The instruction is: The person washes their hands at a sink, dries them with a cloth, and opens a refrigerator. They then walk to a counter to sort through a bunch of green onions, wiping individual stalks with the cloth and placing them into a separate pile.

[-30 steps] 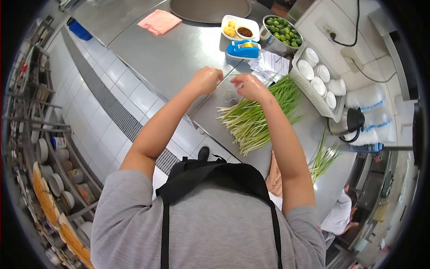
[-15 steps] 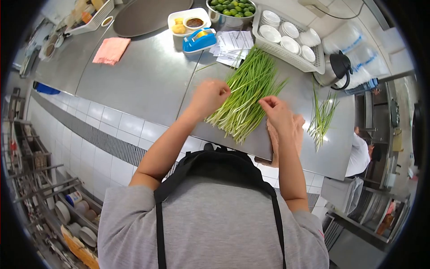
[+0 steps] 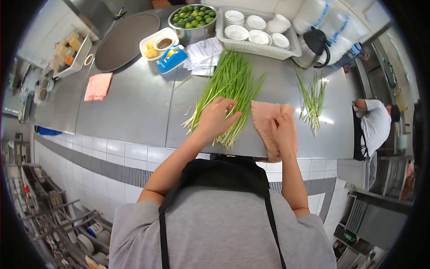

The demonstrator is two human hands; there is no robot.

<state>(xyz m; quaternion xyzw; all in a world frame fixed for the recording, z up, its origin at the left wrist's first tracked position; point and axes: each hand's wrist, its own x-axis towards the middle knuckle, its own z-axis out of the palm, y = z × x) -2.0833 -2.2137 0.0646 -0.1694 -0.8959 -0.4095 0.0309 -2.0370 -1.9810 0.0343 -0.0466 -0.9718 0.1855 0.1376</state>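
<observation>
A large heap of scallions lies on the steel counter, white root ends towards me and green tops pointing away. My left hand is over the lower part of the heap, with its thumb and fingers apart and nothing visibly held. To the right, a pink cloth hangs partly over the counter's front edge. My right hand rests on this cloth with the fingers bunched together, pinching at its surface. A smaller bunch of scallions lies separately, right of the cloth.
Behind the heap are paper slips, a blue tape dispenser, a bowl of limes and a basket of white dishes. A kettle stands back right. A folded pink cloth lies left. Another person works at right.
My left hand has opened and come down over the scallions' lower part. My right hand has moved from beside the heap onto the pink cloth. The camera view has turned and shifted.
</observation>
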